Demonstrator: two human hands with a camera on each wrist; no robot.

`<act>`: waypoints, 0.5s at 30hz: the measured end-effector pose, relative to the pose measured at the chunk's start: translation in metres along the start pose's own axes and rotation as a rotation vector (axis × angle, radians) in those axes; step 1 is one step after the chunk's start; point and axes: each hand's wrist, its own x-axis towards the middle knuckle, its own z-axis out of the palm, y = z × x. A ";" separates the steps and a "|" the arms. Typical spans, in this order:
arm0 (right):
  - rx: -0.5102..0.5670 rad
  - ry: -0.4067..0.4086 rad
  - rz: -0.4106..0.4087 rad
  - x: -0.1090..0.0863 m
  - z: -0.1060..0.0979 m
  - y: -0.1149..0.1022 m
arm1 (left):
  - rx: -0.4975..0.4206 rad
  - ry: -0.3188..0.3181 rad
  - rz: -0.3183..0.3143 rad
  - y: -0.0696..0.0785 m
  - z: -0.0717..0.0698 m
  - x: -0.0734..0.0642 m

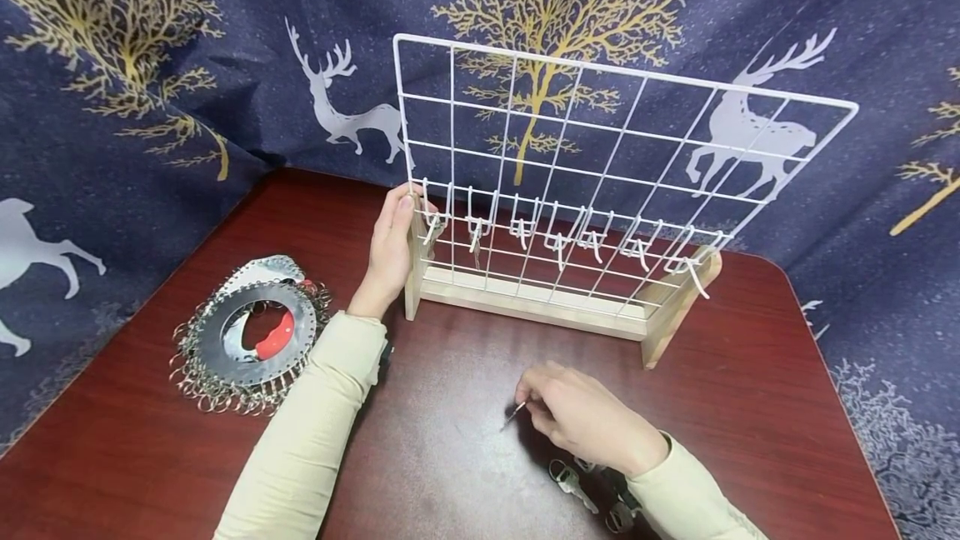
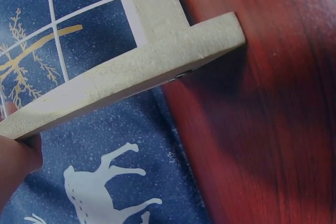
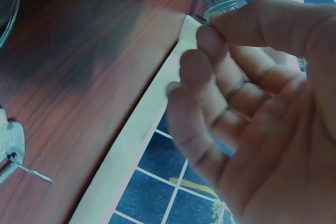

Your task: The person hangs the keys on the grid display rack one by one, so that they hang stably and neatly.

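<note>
A white wire grid rack [image 1: 622, 69] stands on a wooden base, with a row of wire hooks [image 1: 558, 242] across it. My left hand [image 1: 387, 248] grips the rack's left wooden end piece [image 1: 412, 277], its thumb on the near side. Over the table in front of the rack, my right hand [image 1: 588, 417] pinches a metal key [image 3: 224, 8] between thumb and index finger. The key's blade points down and left in the head view. Keys [image 1: 476, 247] hang from the leftmost hooks. Several loose keys [image 1: 572, 486] lie beside the right wrist, partly hidden by the sleeve.
To the left, a flat grey metal ring [image 1: 216, 342] fringed with many small split rings lies on the dark red table [image 1: 442, 457]. A red-and-silver piece [image 1: 275, 337] shows through its centre. A blue cloth with deer and trees [image 1: 247, 107] hangs behind the table.
</note>
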 end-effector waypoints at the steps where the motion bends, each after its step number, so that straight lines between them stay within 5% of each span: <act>1: -0.009 0.016 -0.018 0.000 0.000 0.000 | 0.003 -0.001 0.001 0.000 0.000 0.000; 8: -0.121 0.133 -0.118 0.005 -0.002 0.002 | -0.016 0.003 -0.011 0.001 0.001 0.000; 15: -0.173 0.205 -0.135 0.009 -0.004 0.004 | -0.014 0.004 -0.017 0.002 0.001 0.000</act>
